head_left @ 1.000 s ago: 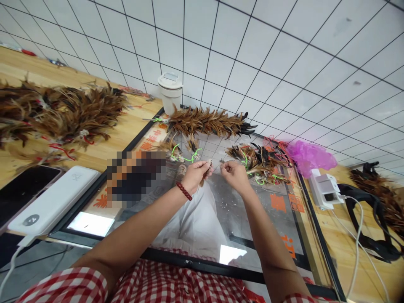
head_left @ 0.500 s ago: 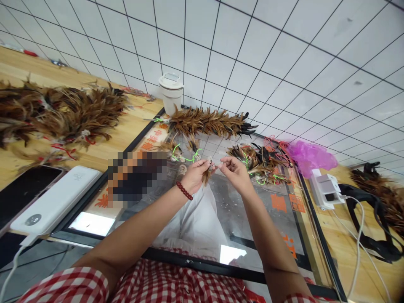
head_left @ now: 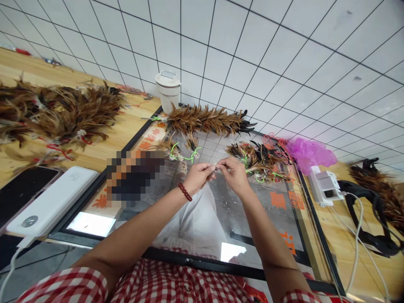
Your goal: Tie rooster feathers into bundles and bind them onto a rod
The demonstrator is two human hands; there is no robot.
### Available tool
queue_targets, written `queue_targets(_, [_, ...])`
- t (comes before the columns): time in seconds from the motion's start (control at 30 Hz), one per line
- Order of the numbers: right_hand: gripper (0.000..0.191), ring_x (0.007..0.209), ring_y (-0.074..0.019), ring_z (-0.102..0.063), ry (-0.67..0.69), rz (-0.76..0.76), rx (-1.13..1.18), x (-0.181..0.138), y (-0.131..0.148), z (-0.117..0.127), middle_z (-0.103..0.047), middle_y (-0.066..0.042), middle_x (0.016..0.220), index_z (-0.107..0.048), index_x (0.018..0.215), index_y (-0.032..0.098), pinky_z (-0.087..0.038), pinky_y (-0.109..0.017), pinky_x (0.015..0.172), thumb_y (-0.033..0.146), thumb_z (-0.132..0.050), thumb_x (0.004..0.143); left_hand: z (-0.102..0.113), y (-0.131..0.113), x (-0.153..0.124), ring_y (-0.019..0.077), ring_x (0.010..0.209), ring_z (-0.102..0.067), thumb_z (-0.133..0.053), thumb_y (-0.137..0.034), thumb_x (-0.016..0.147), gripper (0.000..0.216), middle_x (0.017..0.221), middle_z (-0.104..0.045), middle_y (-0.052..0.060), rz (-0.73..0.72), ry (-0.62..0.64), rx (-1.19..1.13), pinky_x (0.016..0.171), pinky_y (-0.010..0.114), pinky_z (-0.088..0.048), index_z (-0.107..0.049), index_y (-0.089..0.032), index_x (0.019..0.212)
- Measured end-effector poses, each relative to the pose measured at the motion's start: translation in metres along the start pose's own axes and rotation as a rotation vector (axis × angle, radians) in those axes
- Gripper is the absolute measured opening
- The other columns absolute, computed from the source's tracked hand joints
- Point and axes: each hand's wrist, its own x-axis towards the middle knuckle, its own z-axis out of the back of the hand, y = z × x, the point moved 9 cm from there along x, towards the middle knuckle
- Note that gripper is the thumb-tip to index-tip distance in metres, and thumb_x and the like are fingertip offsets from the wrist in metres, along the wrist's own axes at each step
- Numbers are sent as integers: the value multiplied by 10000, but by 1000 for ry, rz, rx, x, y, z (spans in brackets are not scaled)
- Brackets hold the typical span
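My left hand (head_left: 198, 176) is closed around a small bunch of feathers (head_left: 215, 167), mostly hidden by the fingers, its pale quill ends showing at the fingertips. Thumb and finger of my right hand (head_left: 235, 173) pinch together at those ends, touching the left fingertips; what they grip is too small to make out. Beyond my hands lies a long brown feather bundle (head_left: 208, 120) with black tips. Small feather bunches with green ties (head_left: 192, 159) lie left of it on my side. Another pile of feathers (head_left: 257, 160) with green ties lies to the right.
A glass panel (head_left: 240, 210) with a black frame lies under my arms. A white lidded cup (head_left: 168, 90) stands at the wall. More feather bundles (head_left: 69, 111), a white power bank (head_left: 53, 200) and a phone are left; a pink plastic bag (head_left: 311, 153), charger (head_left: 325, 183) and black strap are right.
My right hand has moved left to meet the left fingertips, its fingers now pinched closer together. Less of the small feather bunch shows below the left hand. The view has shifted slightly.
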Motion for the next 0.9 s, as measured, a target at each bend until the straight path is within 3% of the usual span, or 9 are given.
queue_targets(0.13, [118,736,-151,-577,13,-45,107,0,-9,-2,-648,-37,794,-682,824,192,-453,-278,719,272,-596,835,-4,2,0,90,485,-546,-777,-323,648,243,478,-535,-12,42,70,-38,467,186,-376,-659,-111,651])
queue_targets(0.23, [187,765,-148,-589,144,-64,333,0,-13,-10,-642,-36,848,-681,940,200,-469,-284,730,337,-596,846,-14,5,-4,100,493,-557,-811,-375,598,322,479,-518,-10,113,186,-96,471,193,-378,-649,-103,649])
queue_targets(0.37, [184,767,-147,-580,195,-47,482,1,-14,-13,-600,-22,775,-653,789,191,-463,-295,761,357,-600,846,-19,7,-9,101,521,-563,-810,-428,595,379,504,-499,-17,155,227,-91,482,188,-379,-640,-103,691])
queue_targets(0.53, [199,698,-124,-534,11,-177,520,0,-44,-27,-547,0,744,-589,759,183,-438,-258,688,376,-606,804,-8,2,0,116,584,-572,-749,-380,681,280,632,-552,5,39,103,121,526,212,-420,-609,-139,696])
queue_targets(0.6, [225,620,-112,-494,-59,-274,576,-4,-64,-36,-511,25,665,-551,761,189,-412,-241,628,406,-599,788,1,-17,-5,169,774,-614,-786,-267,628,230,799,-632,52,-114,-32,260,648,243,-474,-665,-160,793])
queue_targets(0.67, [244,558,-106,-456,-99,-342,620,-7,-79,-43,-474,49,587,-528,769,195,-383,-232,588,430,-591,783,3,-44,-29,228,1038,-573,-802,-187,587,383,1072,-643,93,-287,-121,309,827,285,-478,-702,-203,956])
queue_targets(0.77, [248,538,-104,-442,-100,-339,618,-7,-84,-46,-476,52,559,-527,768,194,-359,-228,567,432,-594,785,-10,-54,-83,234,1063,-571,-720,-272,725,348,1155,-635,98,-252,67,303,912,321,-454,-705,-258,1072])
queue_targets(0.87, [243,530,-101,-432,-73,-315,581,-6,-81,-47,-474,52,559,-535,761,193,-344,-224,546,427,-596,785,-25,-9,-158,210,805,-632,-667,-468,760,336,945,-692,90,94,663,262,745,322,-505,-726,-293,1040])
queue_targets(0.9, [240,525,-101,-430,-67,-317,574,-6,-80,-47,-473,53,557,-537,761,194,-342,-223,540,425,-595,785,-19,7,-185,207,734,-635,-653,-546,738,366,874,-700,91,154,835,239,682,318,-507,-745,-297,991])
